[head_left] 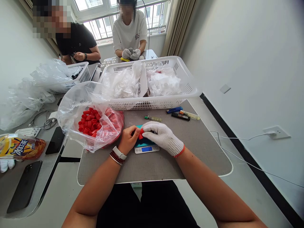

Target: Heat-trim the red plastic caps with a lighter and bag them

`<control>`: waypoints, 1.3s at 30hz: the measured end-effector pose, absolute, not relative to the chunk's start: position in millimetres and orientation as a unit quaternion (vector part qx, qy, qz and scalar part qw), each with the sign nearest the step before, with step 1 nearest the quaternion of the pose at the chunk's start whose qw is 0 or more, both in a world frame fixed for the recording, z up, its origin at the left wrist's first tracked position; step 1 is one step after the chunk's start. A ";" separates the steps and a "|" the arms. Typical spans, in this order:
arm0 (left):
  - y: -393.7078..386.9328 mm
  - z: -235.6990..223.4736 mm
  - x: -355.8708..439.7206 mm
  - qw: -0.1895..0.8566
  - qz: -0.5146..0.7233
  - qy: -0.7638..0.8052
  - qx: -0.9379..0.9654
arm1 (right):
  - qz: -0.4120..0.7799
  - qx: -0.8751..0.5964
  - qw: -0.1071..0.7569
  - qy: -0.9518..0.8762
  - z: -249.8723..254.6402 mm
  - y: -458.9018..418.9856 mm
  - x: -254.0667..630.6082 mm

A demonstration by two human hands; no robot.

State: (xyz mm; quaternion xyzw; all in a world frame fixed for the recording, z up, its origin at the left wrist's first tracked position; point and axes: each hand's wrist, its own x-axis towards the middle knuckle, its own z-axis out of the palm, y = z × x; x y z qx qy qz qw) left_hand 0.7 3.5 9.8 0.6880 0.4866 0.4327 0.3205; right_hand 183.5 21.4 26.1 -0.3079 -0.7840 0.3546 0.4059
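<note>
My left hand point(128, 139), bare with a smartwatch and beaded bracelets, and my right hand point(161, 137), in a white knit glove with a red cuff, meet above a digital kitchen scale point(146, 149). Between their fingertips is a small red plastic cap point(141, 134), partly hidden by my fingers. A teal pad point(144, 142) lies on the scale under my hands. To the left, a clear plastic bag point(71, 118) holds a heap of similar red caps point(89, 122). Several lighters lie just beyond my hands, including a blue one point(174, 110).
A white perforated plastic basket point(152, 103) holding plastic bags stands behind the scale on a grey mat point(154, 166). Two phones point(25, 186) and a snack packet point(21, 146) lie at left. Two co-workers point(129, 33) sit at the far end, one wearing gloves.
</note>
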 end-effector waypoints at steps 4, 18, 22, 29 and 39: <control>3.2 7.0 1.1 0.353 0.436 0.479 0.675 | 0.346 -0.314 0.429 -0.773 21.5 23.4 184.5; 3.8 7.3 1.8 0.330 0.412 0.467 0.709 | 0.331 -0.359 0.456 -0.745 20.4 22.8 185.5; 4.2 5.0 2.5 0.351 0.445 0.467 0.679 | 0.322 -0.395 0.490 -0.707 19.0 22.5 184.7; 4.8 2.5 5.2 0.435 0.495 0.456 0.598 | 0.311 -0.373 0.475 -0.734 17.3 23.7 185.0; 3.1 5.9 3.6 0.471 0.442 0.465 0.606 | 0.291 -0.352 0.467 -0.757 15.9 25.8 187.0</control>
